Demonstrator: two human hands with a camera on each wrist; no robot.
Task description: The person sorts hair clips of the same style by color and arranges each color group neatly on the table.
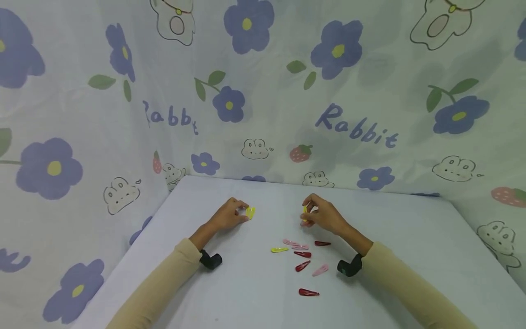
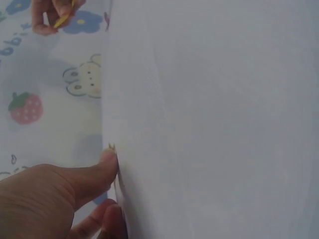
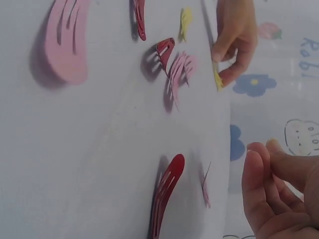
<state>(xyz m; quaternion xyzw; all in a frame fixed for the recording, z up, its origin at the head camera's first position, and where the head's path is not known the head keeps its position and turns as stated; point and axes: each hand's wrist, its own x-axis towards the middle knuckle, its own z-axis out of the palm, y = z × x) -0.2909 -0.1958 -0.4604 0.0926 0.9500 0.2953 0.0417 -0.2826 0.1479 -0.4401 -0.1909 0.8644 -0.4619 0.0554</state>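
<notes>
My left hand (image 1: 228, 214) pinches yellow snap hair clips (image 1: 250, 213), seemingly two side by side in a V shape, at the middle-left of the white table. In the left wrist view that hand (image 2: 65, 191) hides nearly all of them. To the right, my right hand (image 1: 324, 217) holds another yellow hair clip (image 1: 305, 210) between thumb and fingers; the left wrist view also shows this yellow clip (image 2: 62, 21). Between and below the hands lie a yellow hair clip (image 1: 279, 250), several dark red hair clips (image 1: 309, 292) and several pink hair clips (image 1: 320, 270).
The white tabletop (image 1: 246, 283) runs back to a patterned cloth (image 1: 263, 114) hanging behind and at the sides. Each wrist carries a black camera mount, one on the left (image 1: 211, 260) and one on the right (image 1: 350, 266).
</notes>
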